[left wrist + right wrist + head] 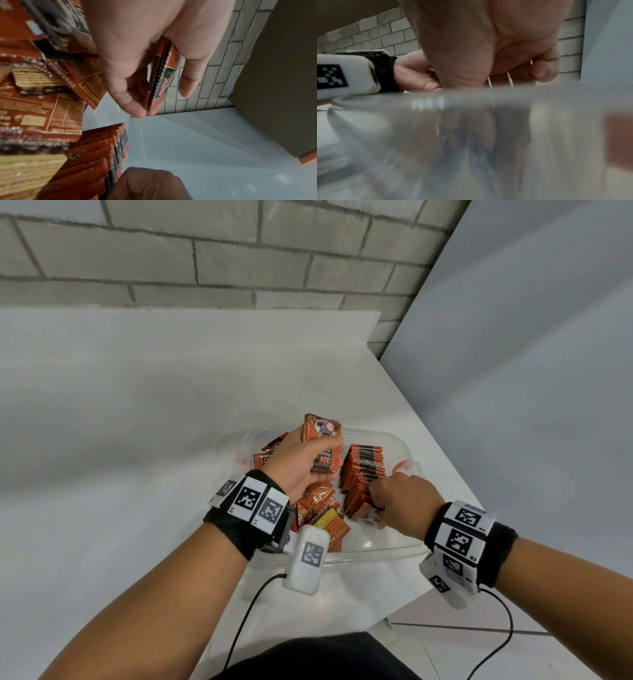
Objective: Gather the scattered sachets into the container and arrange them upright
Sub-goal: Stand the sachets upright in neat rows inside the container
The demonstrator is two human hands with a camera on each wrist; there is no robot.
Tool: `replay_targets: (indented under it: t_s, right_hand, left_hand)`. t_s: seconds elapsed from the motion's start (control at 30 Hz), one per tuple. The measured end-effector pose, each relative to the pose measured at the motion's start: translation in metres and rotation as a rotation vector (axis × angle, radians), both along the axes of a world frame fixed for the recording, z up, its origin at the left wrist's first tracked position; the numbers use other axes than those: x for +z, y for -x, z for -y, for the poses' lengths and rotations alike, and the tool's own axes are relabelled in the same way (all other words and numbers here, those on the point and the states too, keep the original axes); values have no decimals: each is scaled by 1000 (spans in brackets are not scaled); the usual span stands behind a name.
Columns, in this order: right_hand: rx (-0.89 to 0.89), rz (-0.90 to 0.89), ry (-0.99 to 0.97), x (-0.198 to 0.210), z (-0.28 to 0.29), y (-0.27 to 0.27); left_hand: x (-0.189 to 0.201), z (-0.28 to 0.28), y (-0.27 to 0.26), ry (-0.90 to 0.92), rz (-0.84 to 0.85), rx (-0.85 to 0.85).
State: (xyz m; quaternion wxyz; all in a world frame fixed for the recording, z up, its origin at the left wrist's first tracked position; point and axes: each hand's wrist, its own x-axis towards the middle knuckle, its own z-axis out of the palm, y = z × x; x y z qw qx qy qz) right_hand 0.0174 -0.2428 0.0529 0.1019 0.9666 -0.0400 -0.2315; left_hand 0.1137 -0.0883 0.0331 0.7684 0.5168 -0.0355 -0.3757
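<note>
Gripping a few sachets [322, 445] in our left hand [301, 463] over the clear container [376, 553], we are pinching the upright row [363, 474] with our right hand [400, 498].

hidden and blurred around the container [394, 436]

the right hand [399, 498] covers the near end of the upright row [363, 470] in the container, so its fingertips are unseen. the left hand [301, 463] hides part of the sachets [322, 440] it holds above the container. in the right wrist view the container wall [488, 135] blurs everything behind it.
</note>
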Motion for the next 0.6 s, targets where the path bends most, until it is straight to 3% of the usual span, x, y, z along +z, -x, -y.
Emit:
replay_targets:
  t_s: [0.47, 0.6]
  right_hand:
    - [19, 82, 21, 10, 2, 1]
    - [-73, 218, -181, 18, 11, -6]
  left_hand:
    - [-1, 1, -1, -3, -12, -1]
    - [-1, 1, -2, 25, -91, -6]
